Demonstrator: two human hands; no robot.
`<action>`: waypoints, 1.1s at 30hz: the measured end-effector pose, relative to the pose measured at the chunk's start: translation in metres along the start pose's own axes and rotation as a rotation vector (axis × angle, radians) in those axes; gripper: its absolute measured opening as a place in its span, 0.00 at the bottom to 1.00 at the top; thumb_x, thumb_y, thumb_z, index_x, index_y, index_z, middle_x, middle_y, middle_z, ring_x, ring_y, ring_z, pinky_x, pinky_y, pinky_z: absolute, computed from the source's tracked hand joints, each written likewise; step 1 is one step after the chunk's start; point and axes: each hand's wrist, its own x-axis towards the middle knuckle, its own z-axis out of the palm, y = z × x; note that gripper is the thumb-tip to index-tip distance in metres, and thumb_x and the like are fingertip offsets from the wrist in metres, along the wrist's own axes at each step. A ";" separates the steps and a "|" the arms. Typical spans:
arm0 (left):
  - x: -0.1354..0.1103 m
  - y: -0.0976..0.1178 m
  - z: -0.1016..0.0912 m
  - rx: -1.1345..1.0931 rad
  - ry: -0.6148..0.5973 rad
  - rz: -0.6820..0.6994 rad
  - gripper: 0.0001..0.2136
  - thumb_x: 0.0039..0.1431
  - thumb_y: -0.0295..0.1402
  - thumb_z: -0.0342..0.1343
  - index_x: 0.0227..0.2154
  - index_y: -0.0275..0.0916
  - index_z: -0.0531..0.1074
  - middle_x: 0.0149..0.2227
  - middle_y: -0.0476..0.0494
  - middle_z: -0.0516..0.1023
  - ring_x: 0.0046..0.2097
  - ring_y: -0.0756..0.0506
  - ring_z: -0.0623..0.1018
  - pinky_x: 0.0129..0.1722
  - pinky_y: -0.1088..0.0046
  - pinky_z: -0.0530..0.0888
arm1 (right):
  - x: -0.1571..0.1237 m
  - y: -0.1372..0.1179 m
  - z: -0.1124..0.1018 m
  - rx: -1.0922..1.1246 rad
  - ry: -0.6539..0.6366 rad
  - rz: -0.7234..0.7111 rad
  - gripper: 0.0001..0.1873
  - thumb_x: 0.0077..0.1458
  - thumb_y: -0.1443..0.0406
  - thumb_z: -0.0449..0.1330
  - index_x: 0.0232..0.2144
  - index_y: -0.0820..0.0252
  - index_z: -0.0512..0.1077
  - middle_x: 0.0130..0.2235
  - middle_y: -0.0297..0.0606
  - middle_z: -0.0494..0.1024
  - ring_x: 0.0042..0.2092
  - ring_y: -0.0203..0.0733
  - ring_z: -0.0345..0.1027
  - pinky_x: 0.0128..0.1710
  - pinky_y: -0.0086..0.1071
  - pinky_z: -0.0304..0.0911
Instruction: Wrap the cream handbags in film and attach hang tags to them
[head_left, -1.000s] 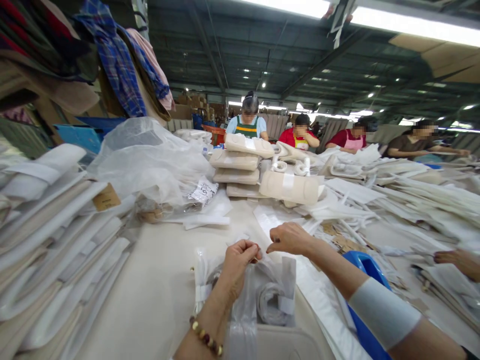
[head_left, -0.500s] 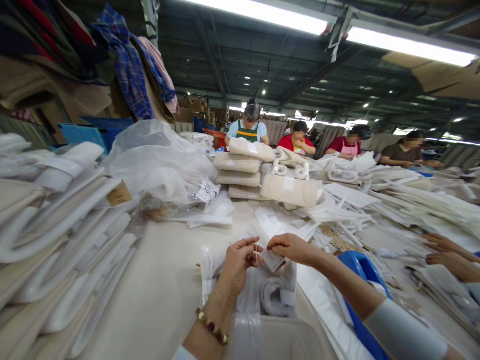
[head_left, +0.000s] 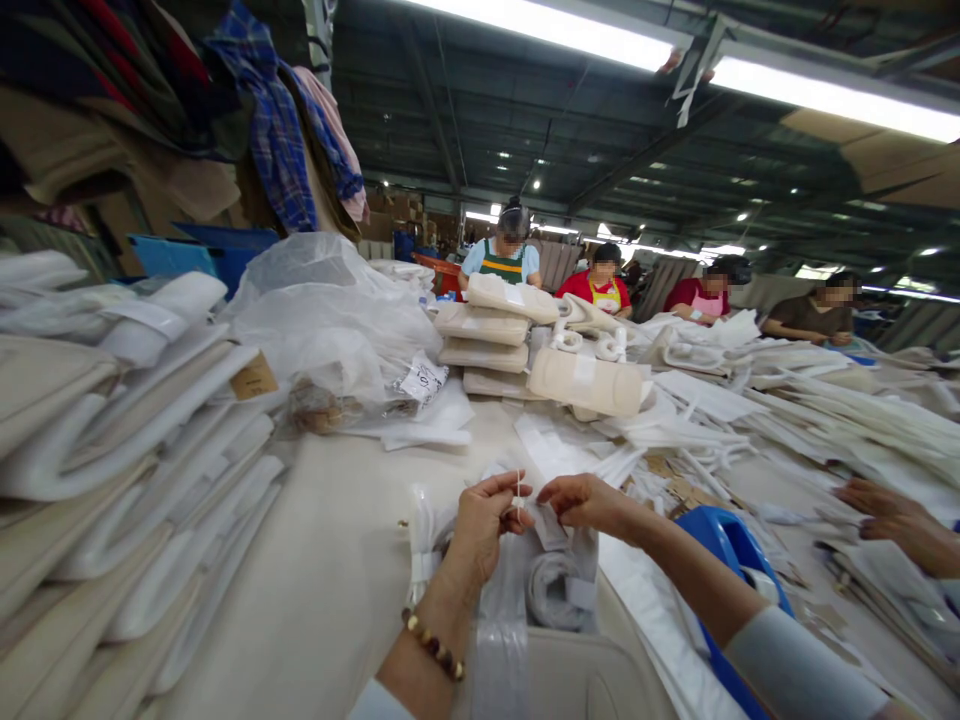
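Observation:
My left hand (head_left: pixel 480 525), with a beaded bracelet at its wrist, is closed on a thin white string (head_left: pixel 518 492) that stands upright between thumb and fingers. Just right of it, my right hand (head_left: pixel 589 502) has its fingers pinched together above a pale tag-like piece (head_left: pixel 552 528); whether it grips that piece is unclear. Below both hands lies a beige padded item (head_left: pixel 585 668) crossed by a clear plastic strip (head_left: pixel 501 625). A rolled white strap (head_left: pixel 551 590) rests at its top, and a white bundled strap (head_left: pixel 421 545) stands left of my left wrist.
Folded beige pieces (head_left: pixel 97 480) pile up at left, beside a clear plastic bag (head_left: pixel 322 310). Wrapped beige bundles (head_left: pixel 487 325) are stacked ahead. A blue container (head_left: pixel 724 545) stands by my right forearm. Another person's hands (head_left: pixel 896 515) work at far right; several people sit opposite.
The view has shifted slightly, so things sit a little further right. Both hands keep nearly the same pose. The neighbouring person's hands at right have moved a little.

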 end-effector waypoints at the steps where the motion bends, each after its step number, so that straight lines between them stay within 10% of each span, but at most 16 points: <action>1: 0.000 0.000 0.000 0.000 0.006 0.003 0.13 0.40 0.26 0.55 0.33 0.33 0.76 0.31 0.42 0.79 0.18 0.53 0.73 0.17 0.78 0.65 | -0.001 0.000 0.000 0.051 0.007 -0.002 0.21 0.31 0.71 0.53 0.34 0.63 0.73 0.23 0.29 0.72 0.26 0.34 0.64 0.28 0.27 0.57; 15: -0.001 -0.002 -0.001 -0.001 0.002 0.030 0.21 0.32 0.25 0.60 0.36 0.32 0.78 0.31 0.41 0.81 0.17 0.54 0.71 0.17 0.78 0.63 | -0.002 -0.001 0.008 0.051 0.271 -0.158 0.18 0.45 0.53 0.60 0.31 0.61 0.78 0.30 0.36 0.76 0.35 0.40 0.66 0.38 0.35 0.60; 33: 0.003 -0.014 -0.002 0.177 0.121 0.265 0.21 0.39 0.30 0.59 0.41 0.29 0.75 0.19 0.51 0.74 0.19 0.52 0.71 0.17 0.80 0.64 | -0.001 -0.022 0.043 -0.412 0.495 -0.373 0.03 0.48 0.70 0.57 0.27 0.58 0.70 0.28 0.32 0.69 0.29 0.35 0.62 0.30 0.28 0.58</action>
